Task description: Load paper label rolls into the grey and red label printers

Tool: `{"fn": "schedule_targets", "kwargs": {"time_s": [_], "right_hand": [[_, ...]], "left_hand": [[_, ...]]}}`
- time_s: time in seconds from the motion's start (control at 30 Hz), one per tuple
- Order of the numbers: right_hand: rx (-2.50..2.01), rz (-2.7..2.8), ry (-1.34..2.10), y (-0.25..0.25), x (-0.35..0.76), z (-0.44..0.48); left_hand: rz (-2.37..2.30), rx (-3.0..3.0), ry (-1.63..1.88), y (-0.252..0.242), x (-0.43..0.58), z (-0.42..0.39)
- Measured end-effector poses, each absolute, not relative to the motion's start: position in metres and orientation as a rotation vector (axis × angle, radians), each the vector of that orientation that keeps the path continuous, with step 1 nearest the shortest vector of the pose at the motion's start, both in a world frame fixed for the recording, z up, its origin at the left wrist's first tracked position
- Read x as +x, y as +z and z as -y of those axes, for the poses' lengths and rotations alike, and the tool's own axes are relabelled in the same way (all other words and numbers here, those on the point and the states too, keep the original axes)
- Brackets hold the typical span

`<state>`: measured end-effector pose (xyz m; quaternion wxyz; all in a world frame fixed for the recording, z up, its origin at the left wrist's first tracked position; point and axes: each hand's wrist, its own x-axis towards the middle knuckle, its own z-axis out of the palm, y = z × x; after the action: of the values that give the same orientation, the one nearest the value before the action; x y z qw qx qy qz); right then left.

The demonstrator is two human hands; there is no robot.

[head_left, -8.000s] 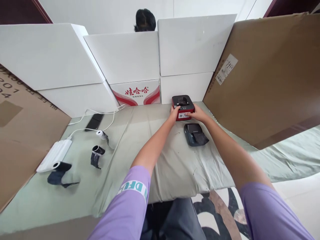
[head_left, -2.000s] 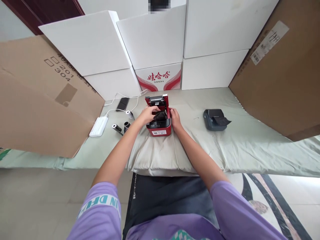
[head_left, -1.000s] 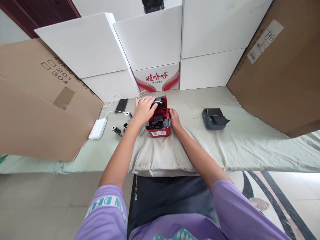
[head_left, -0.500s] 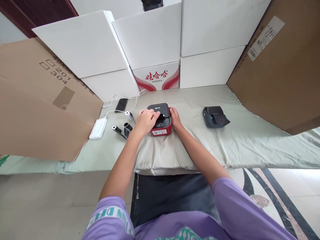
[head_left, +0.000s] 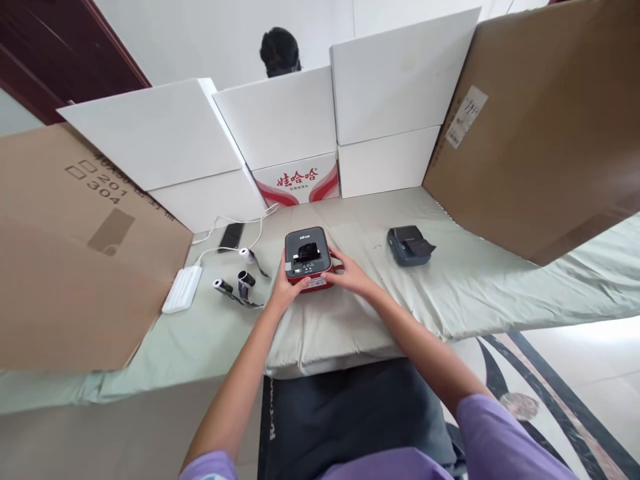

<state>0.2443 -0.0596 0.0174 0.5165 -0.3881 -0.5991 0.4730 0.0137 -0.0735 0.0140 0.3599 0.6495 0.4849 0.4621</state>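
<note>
A small label printer (head_left: 319, 248) with a black top and red sides sits on the cloth-covered table in front of me. A short black strip (head_left: 307, 251) lies in the middle of its top. My left hand (head_left: 286, 285) is closed around the printer's left side, thumb at the front edge. On the other side, my right hand (head_left: 349, 273) grips the right front corner, thumb also at the front. A cord or strap partly shows beside the right fingers. Left of the printer are a white-ended roll (head_left: 247, 255), a dark roll (head_left: 245, 277) and another roll (head_left: 223, 287) with a loose black strip.
A dark portable printer (head_left: 409, 245) with a black strip sticking out stands to the right. At left lie a white power strip (head_left: 182, 290) and a black phone (head_left: 231, 237) near white cables. White boxes (head_left: 280, 120) and brown cardboard (head_left: 530, 127) wall the table. Behind, a person's head (head_left: 280, 52) shows.
My left hand has moved off the printer's top to its left side. My right hand has shifted to the front right corner. The view has tilted, showing more of the person's head behind.
</note>
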Motion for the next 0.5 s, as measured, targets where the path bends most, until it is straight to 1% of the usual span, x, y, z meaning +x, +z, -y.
{"fn": "schedule_targets", "kwargs": {"time_s": [0.1,0.17,0.33,0.4,0.5], "right_hand": [[-0.934,1.555,0.96,0.024,0.254,0.066],[-0.936,1.561,0.931,0.035,0.272,0.053],[-0.848,1.525,1.0,0.082,0.357,-0.02],[-0.849,1.469,1.055,0.094,0.396,-0.051],[-0.923,1.383,1.133,0.095,0.444,-0.08]], "left_hand": [[-1.171,1.714,1.224,0.019,0.033,0.061],[-1.132,1.72,1.251,0.03,0.054,0.043],[-0.947,1.711,1.326,0.06,0.143,-0.033],[-0.87,1.686,1.339,0.063,0.185,-0.066],[-0.796,1.601,1.327,0.054,0.24,-0.105]]}}
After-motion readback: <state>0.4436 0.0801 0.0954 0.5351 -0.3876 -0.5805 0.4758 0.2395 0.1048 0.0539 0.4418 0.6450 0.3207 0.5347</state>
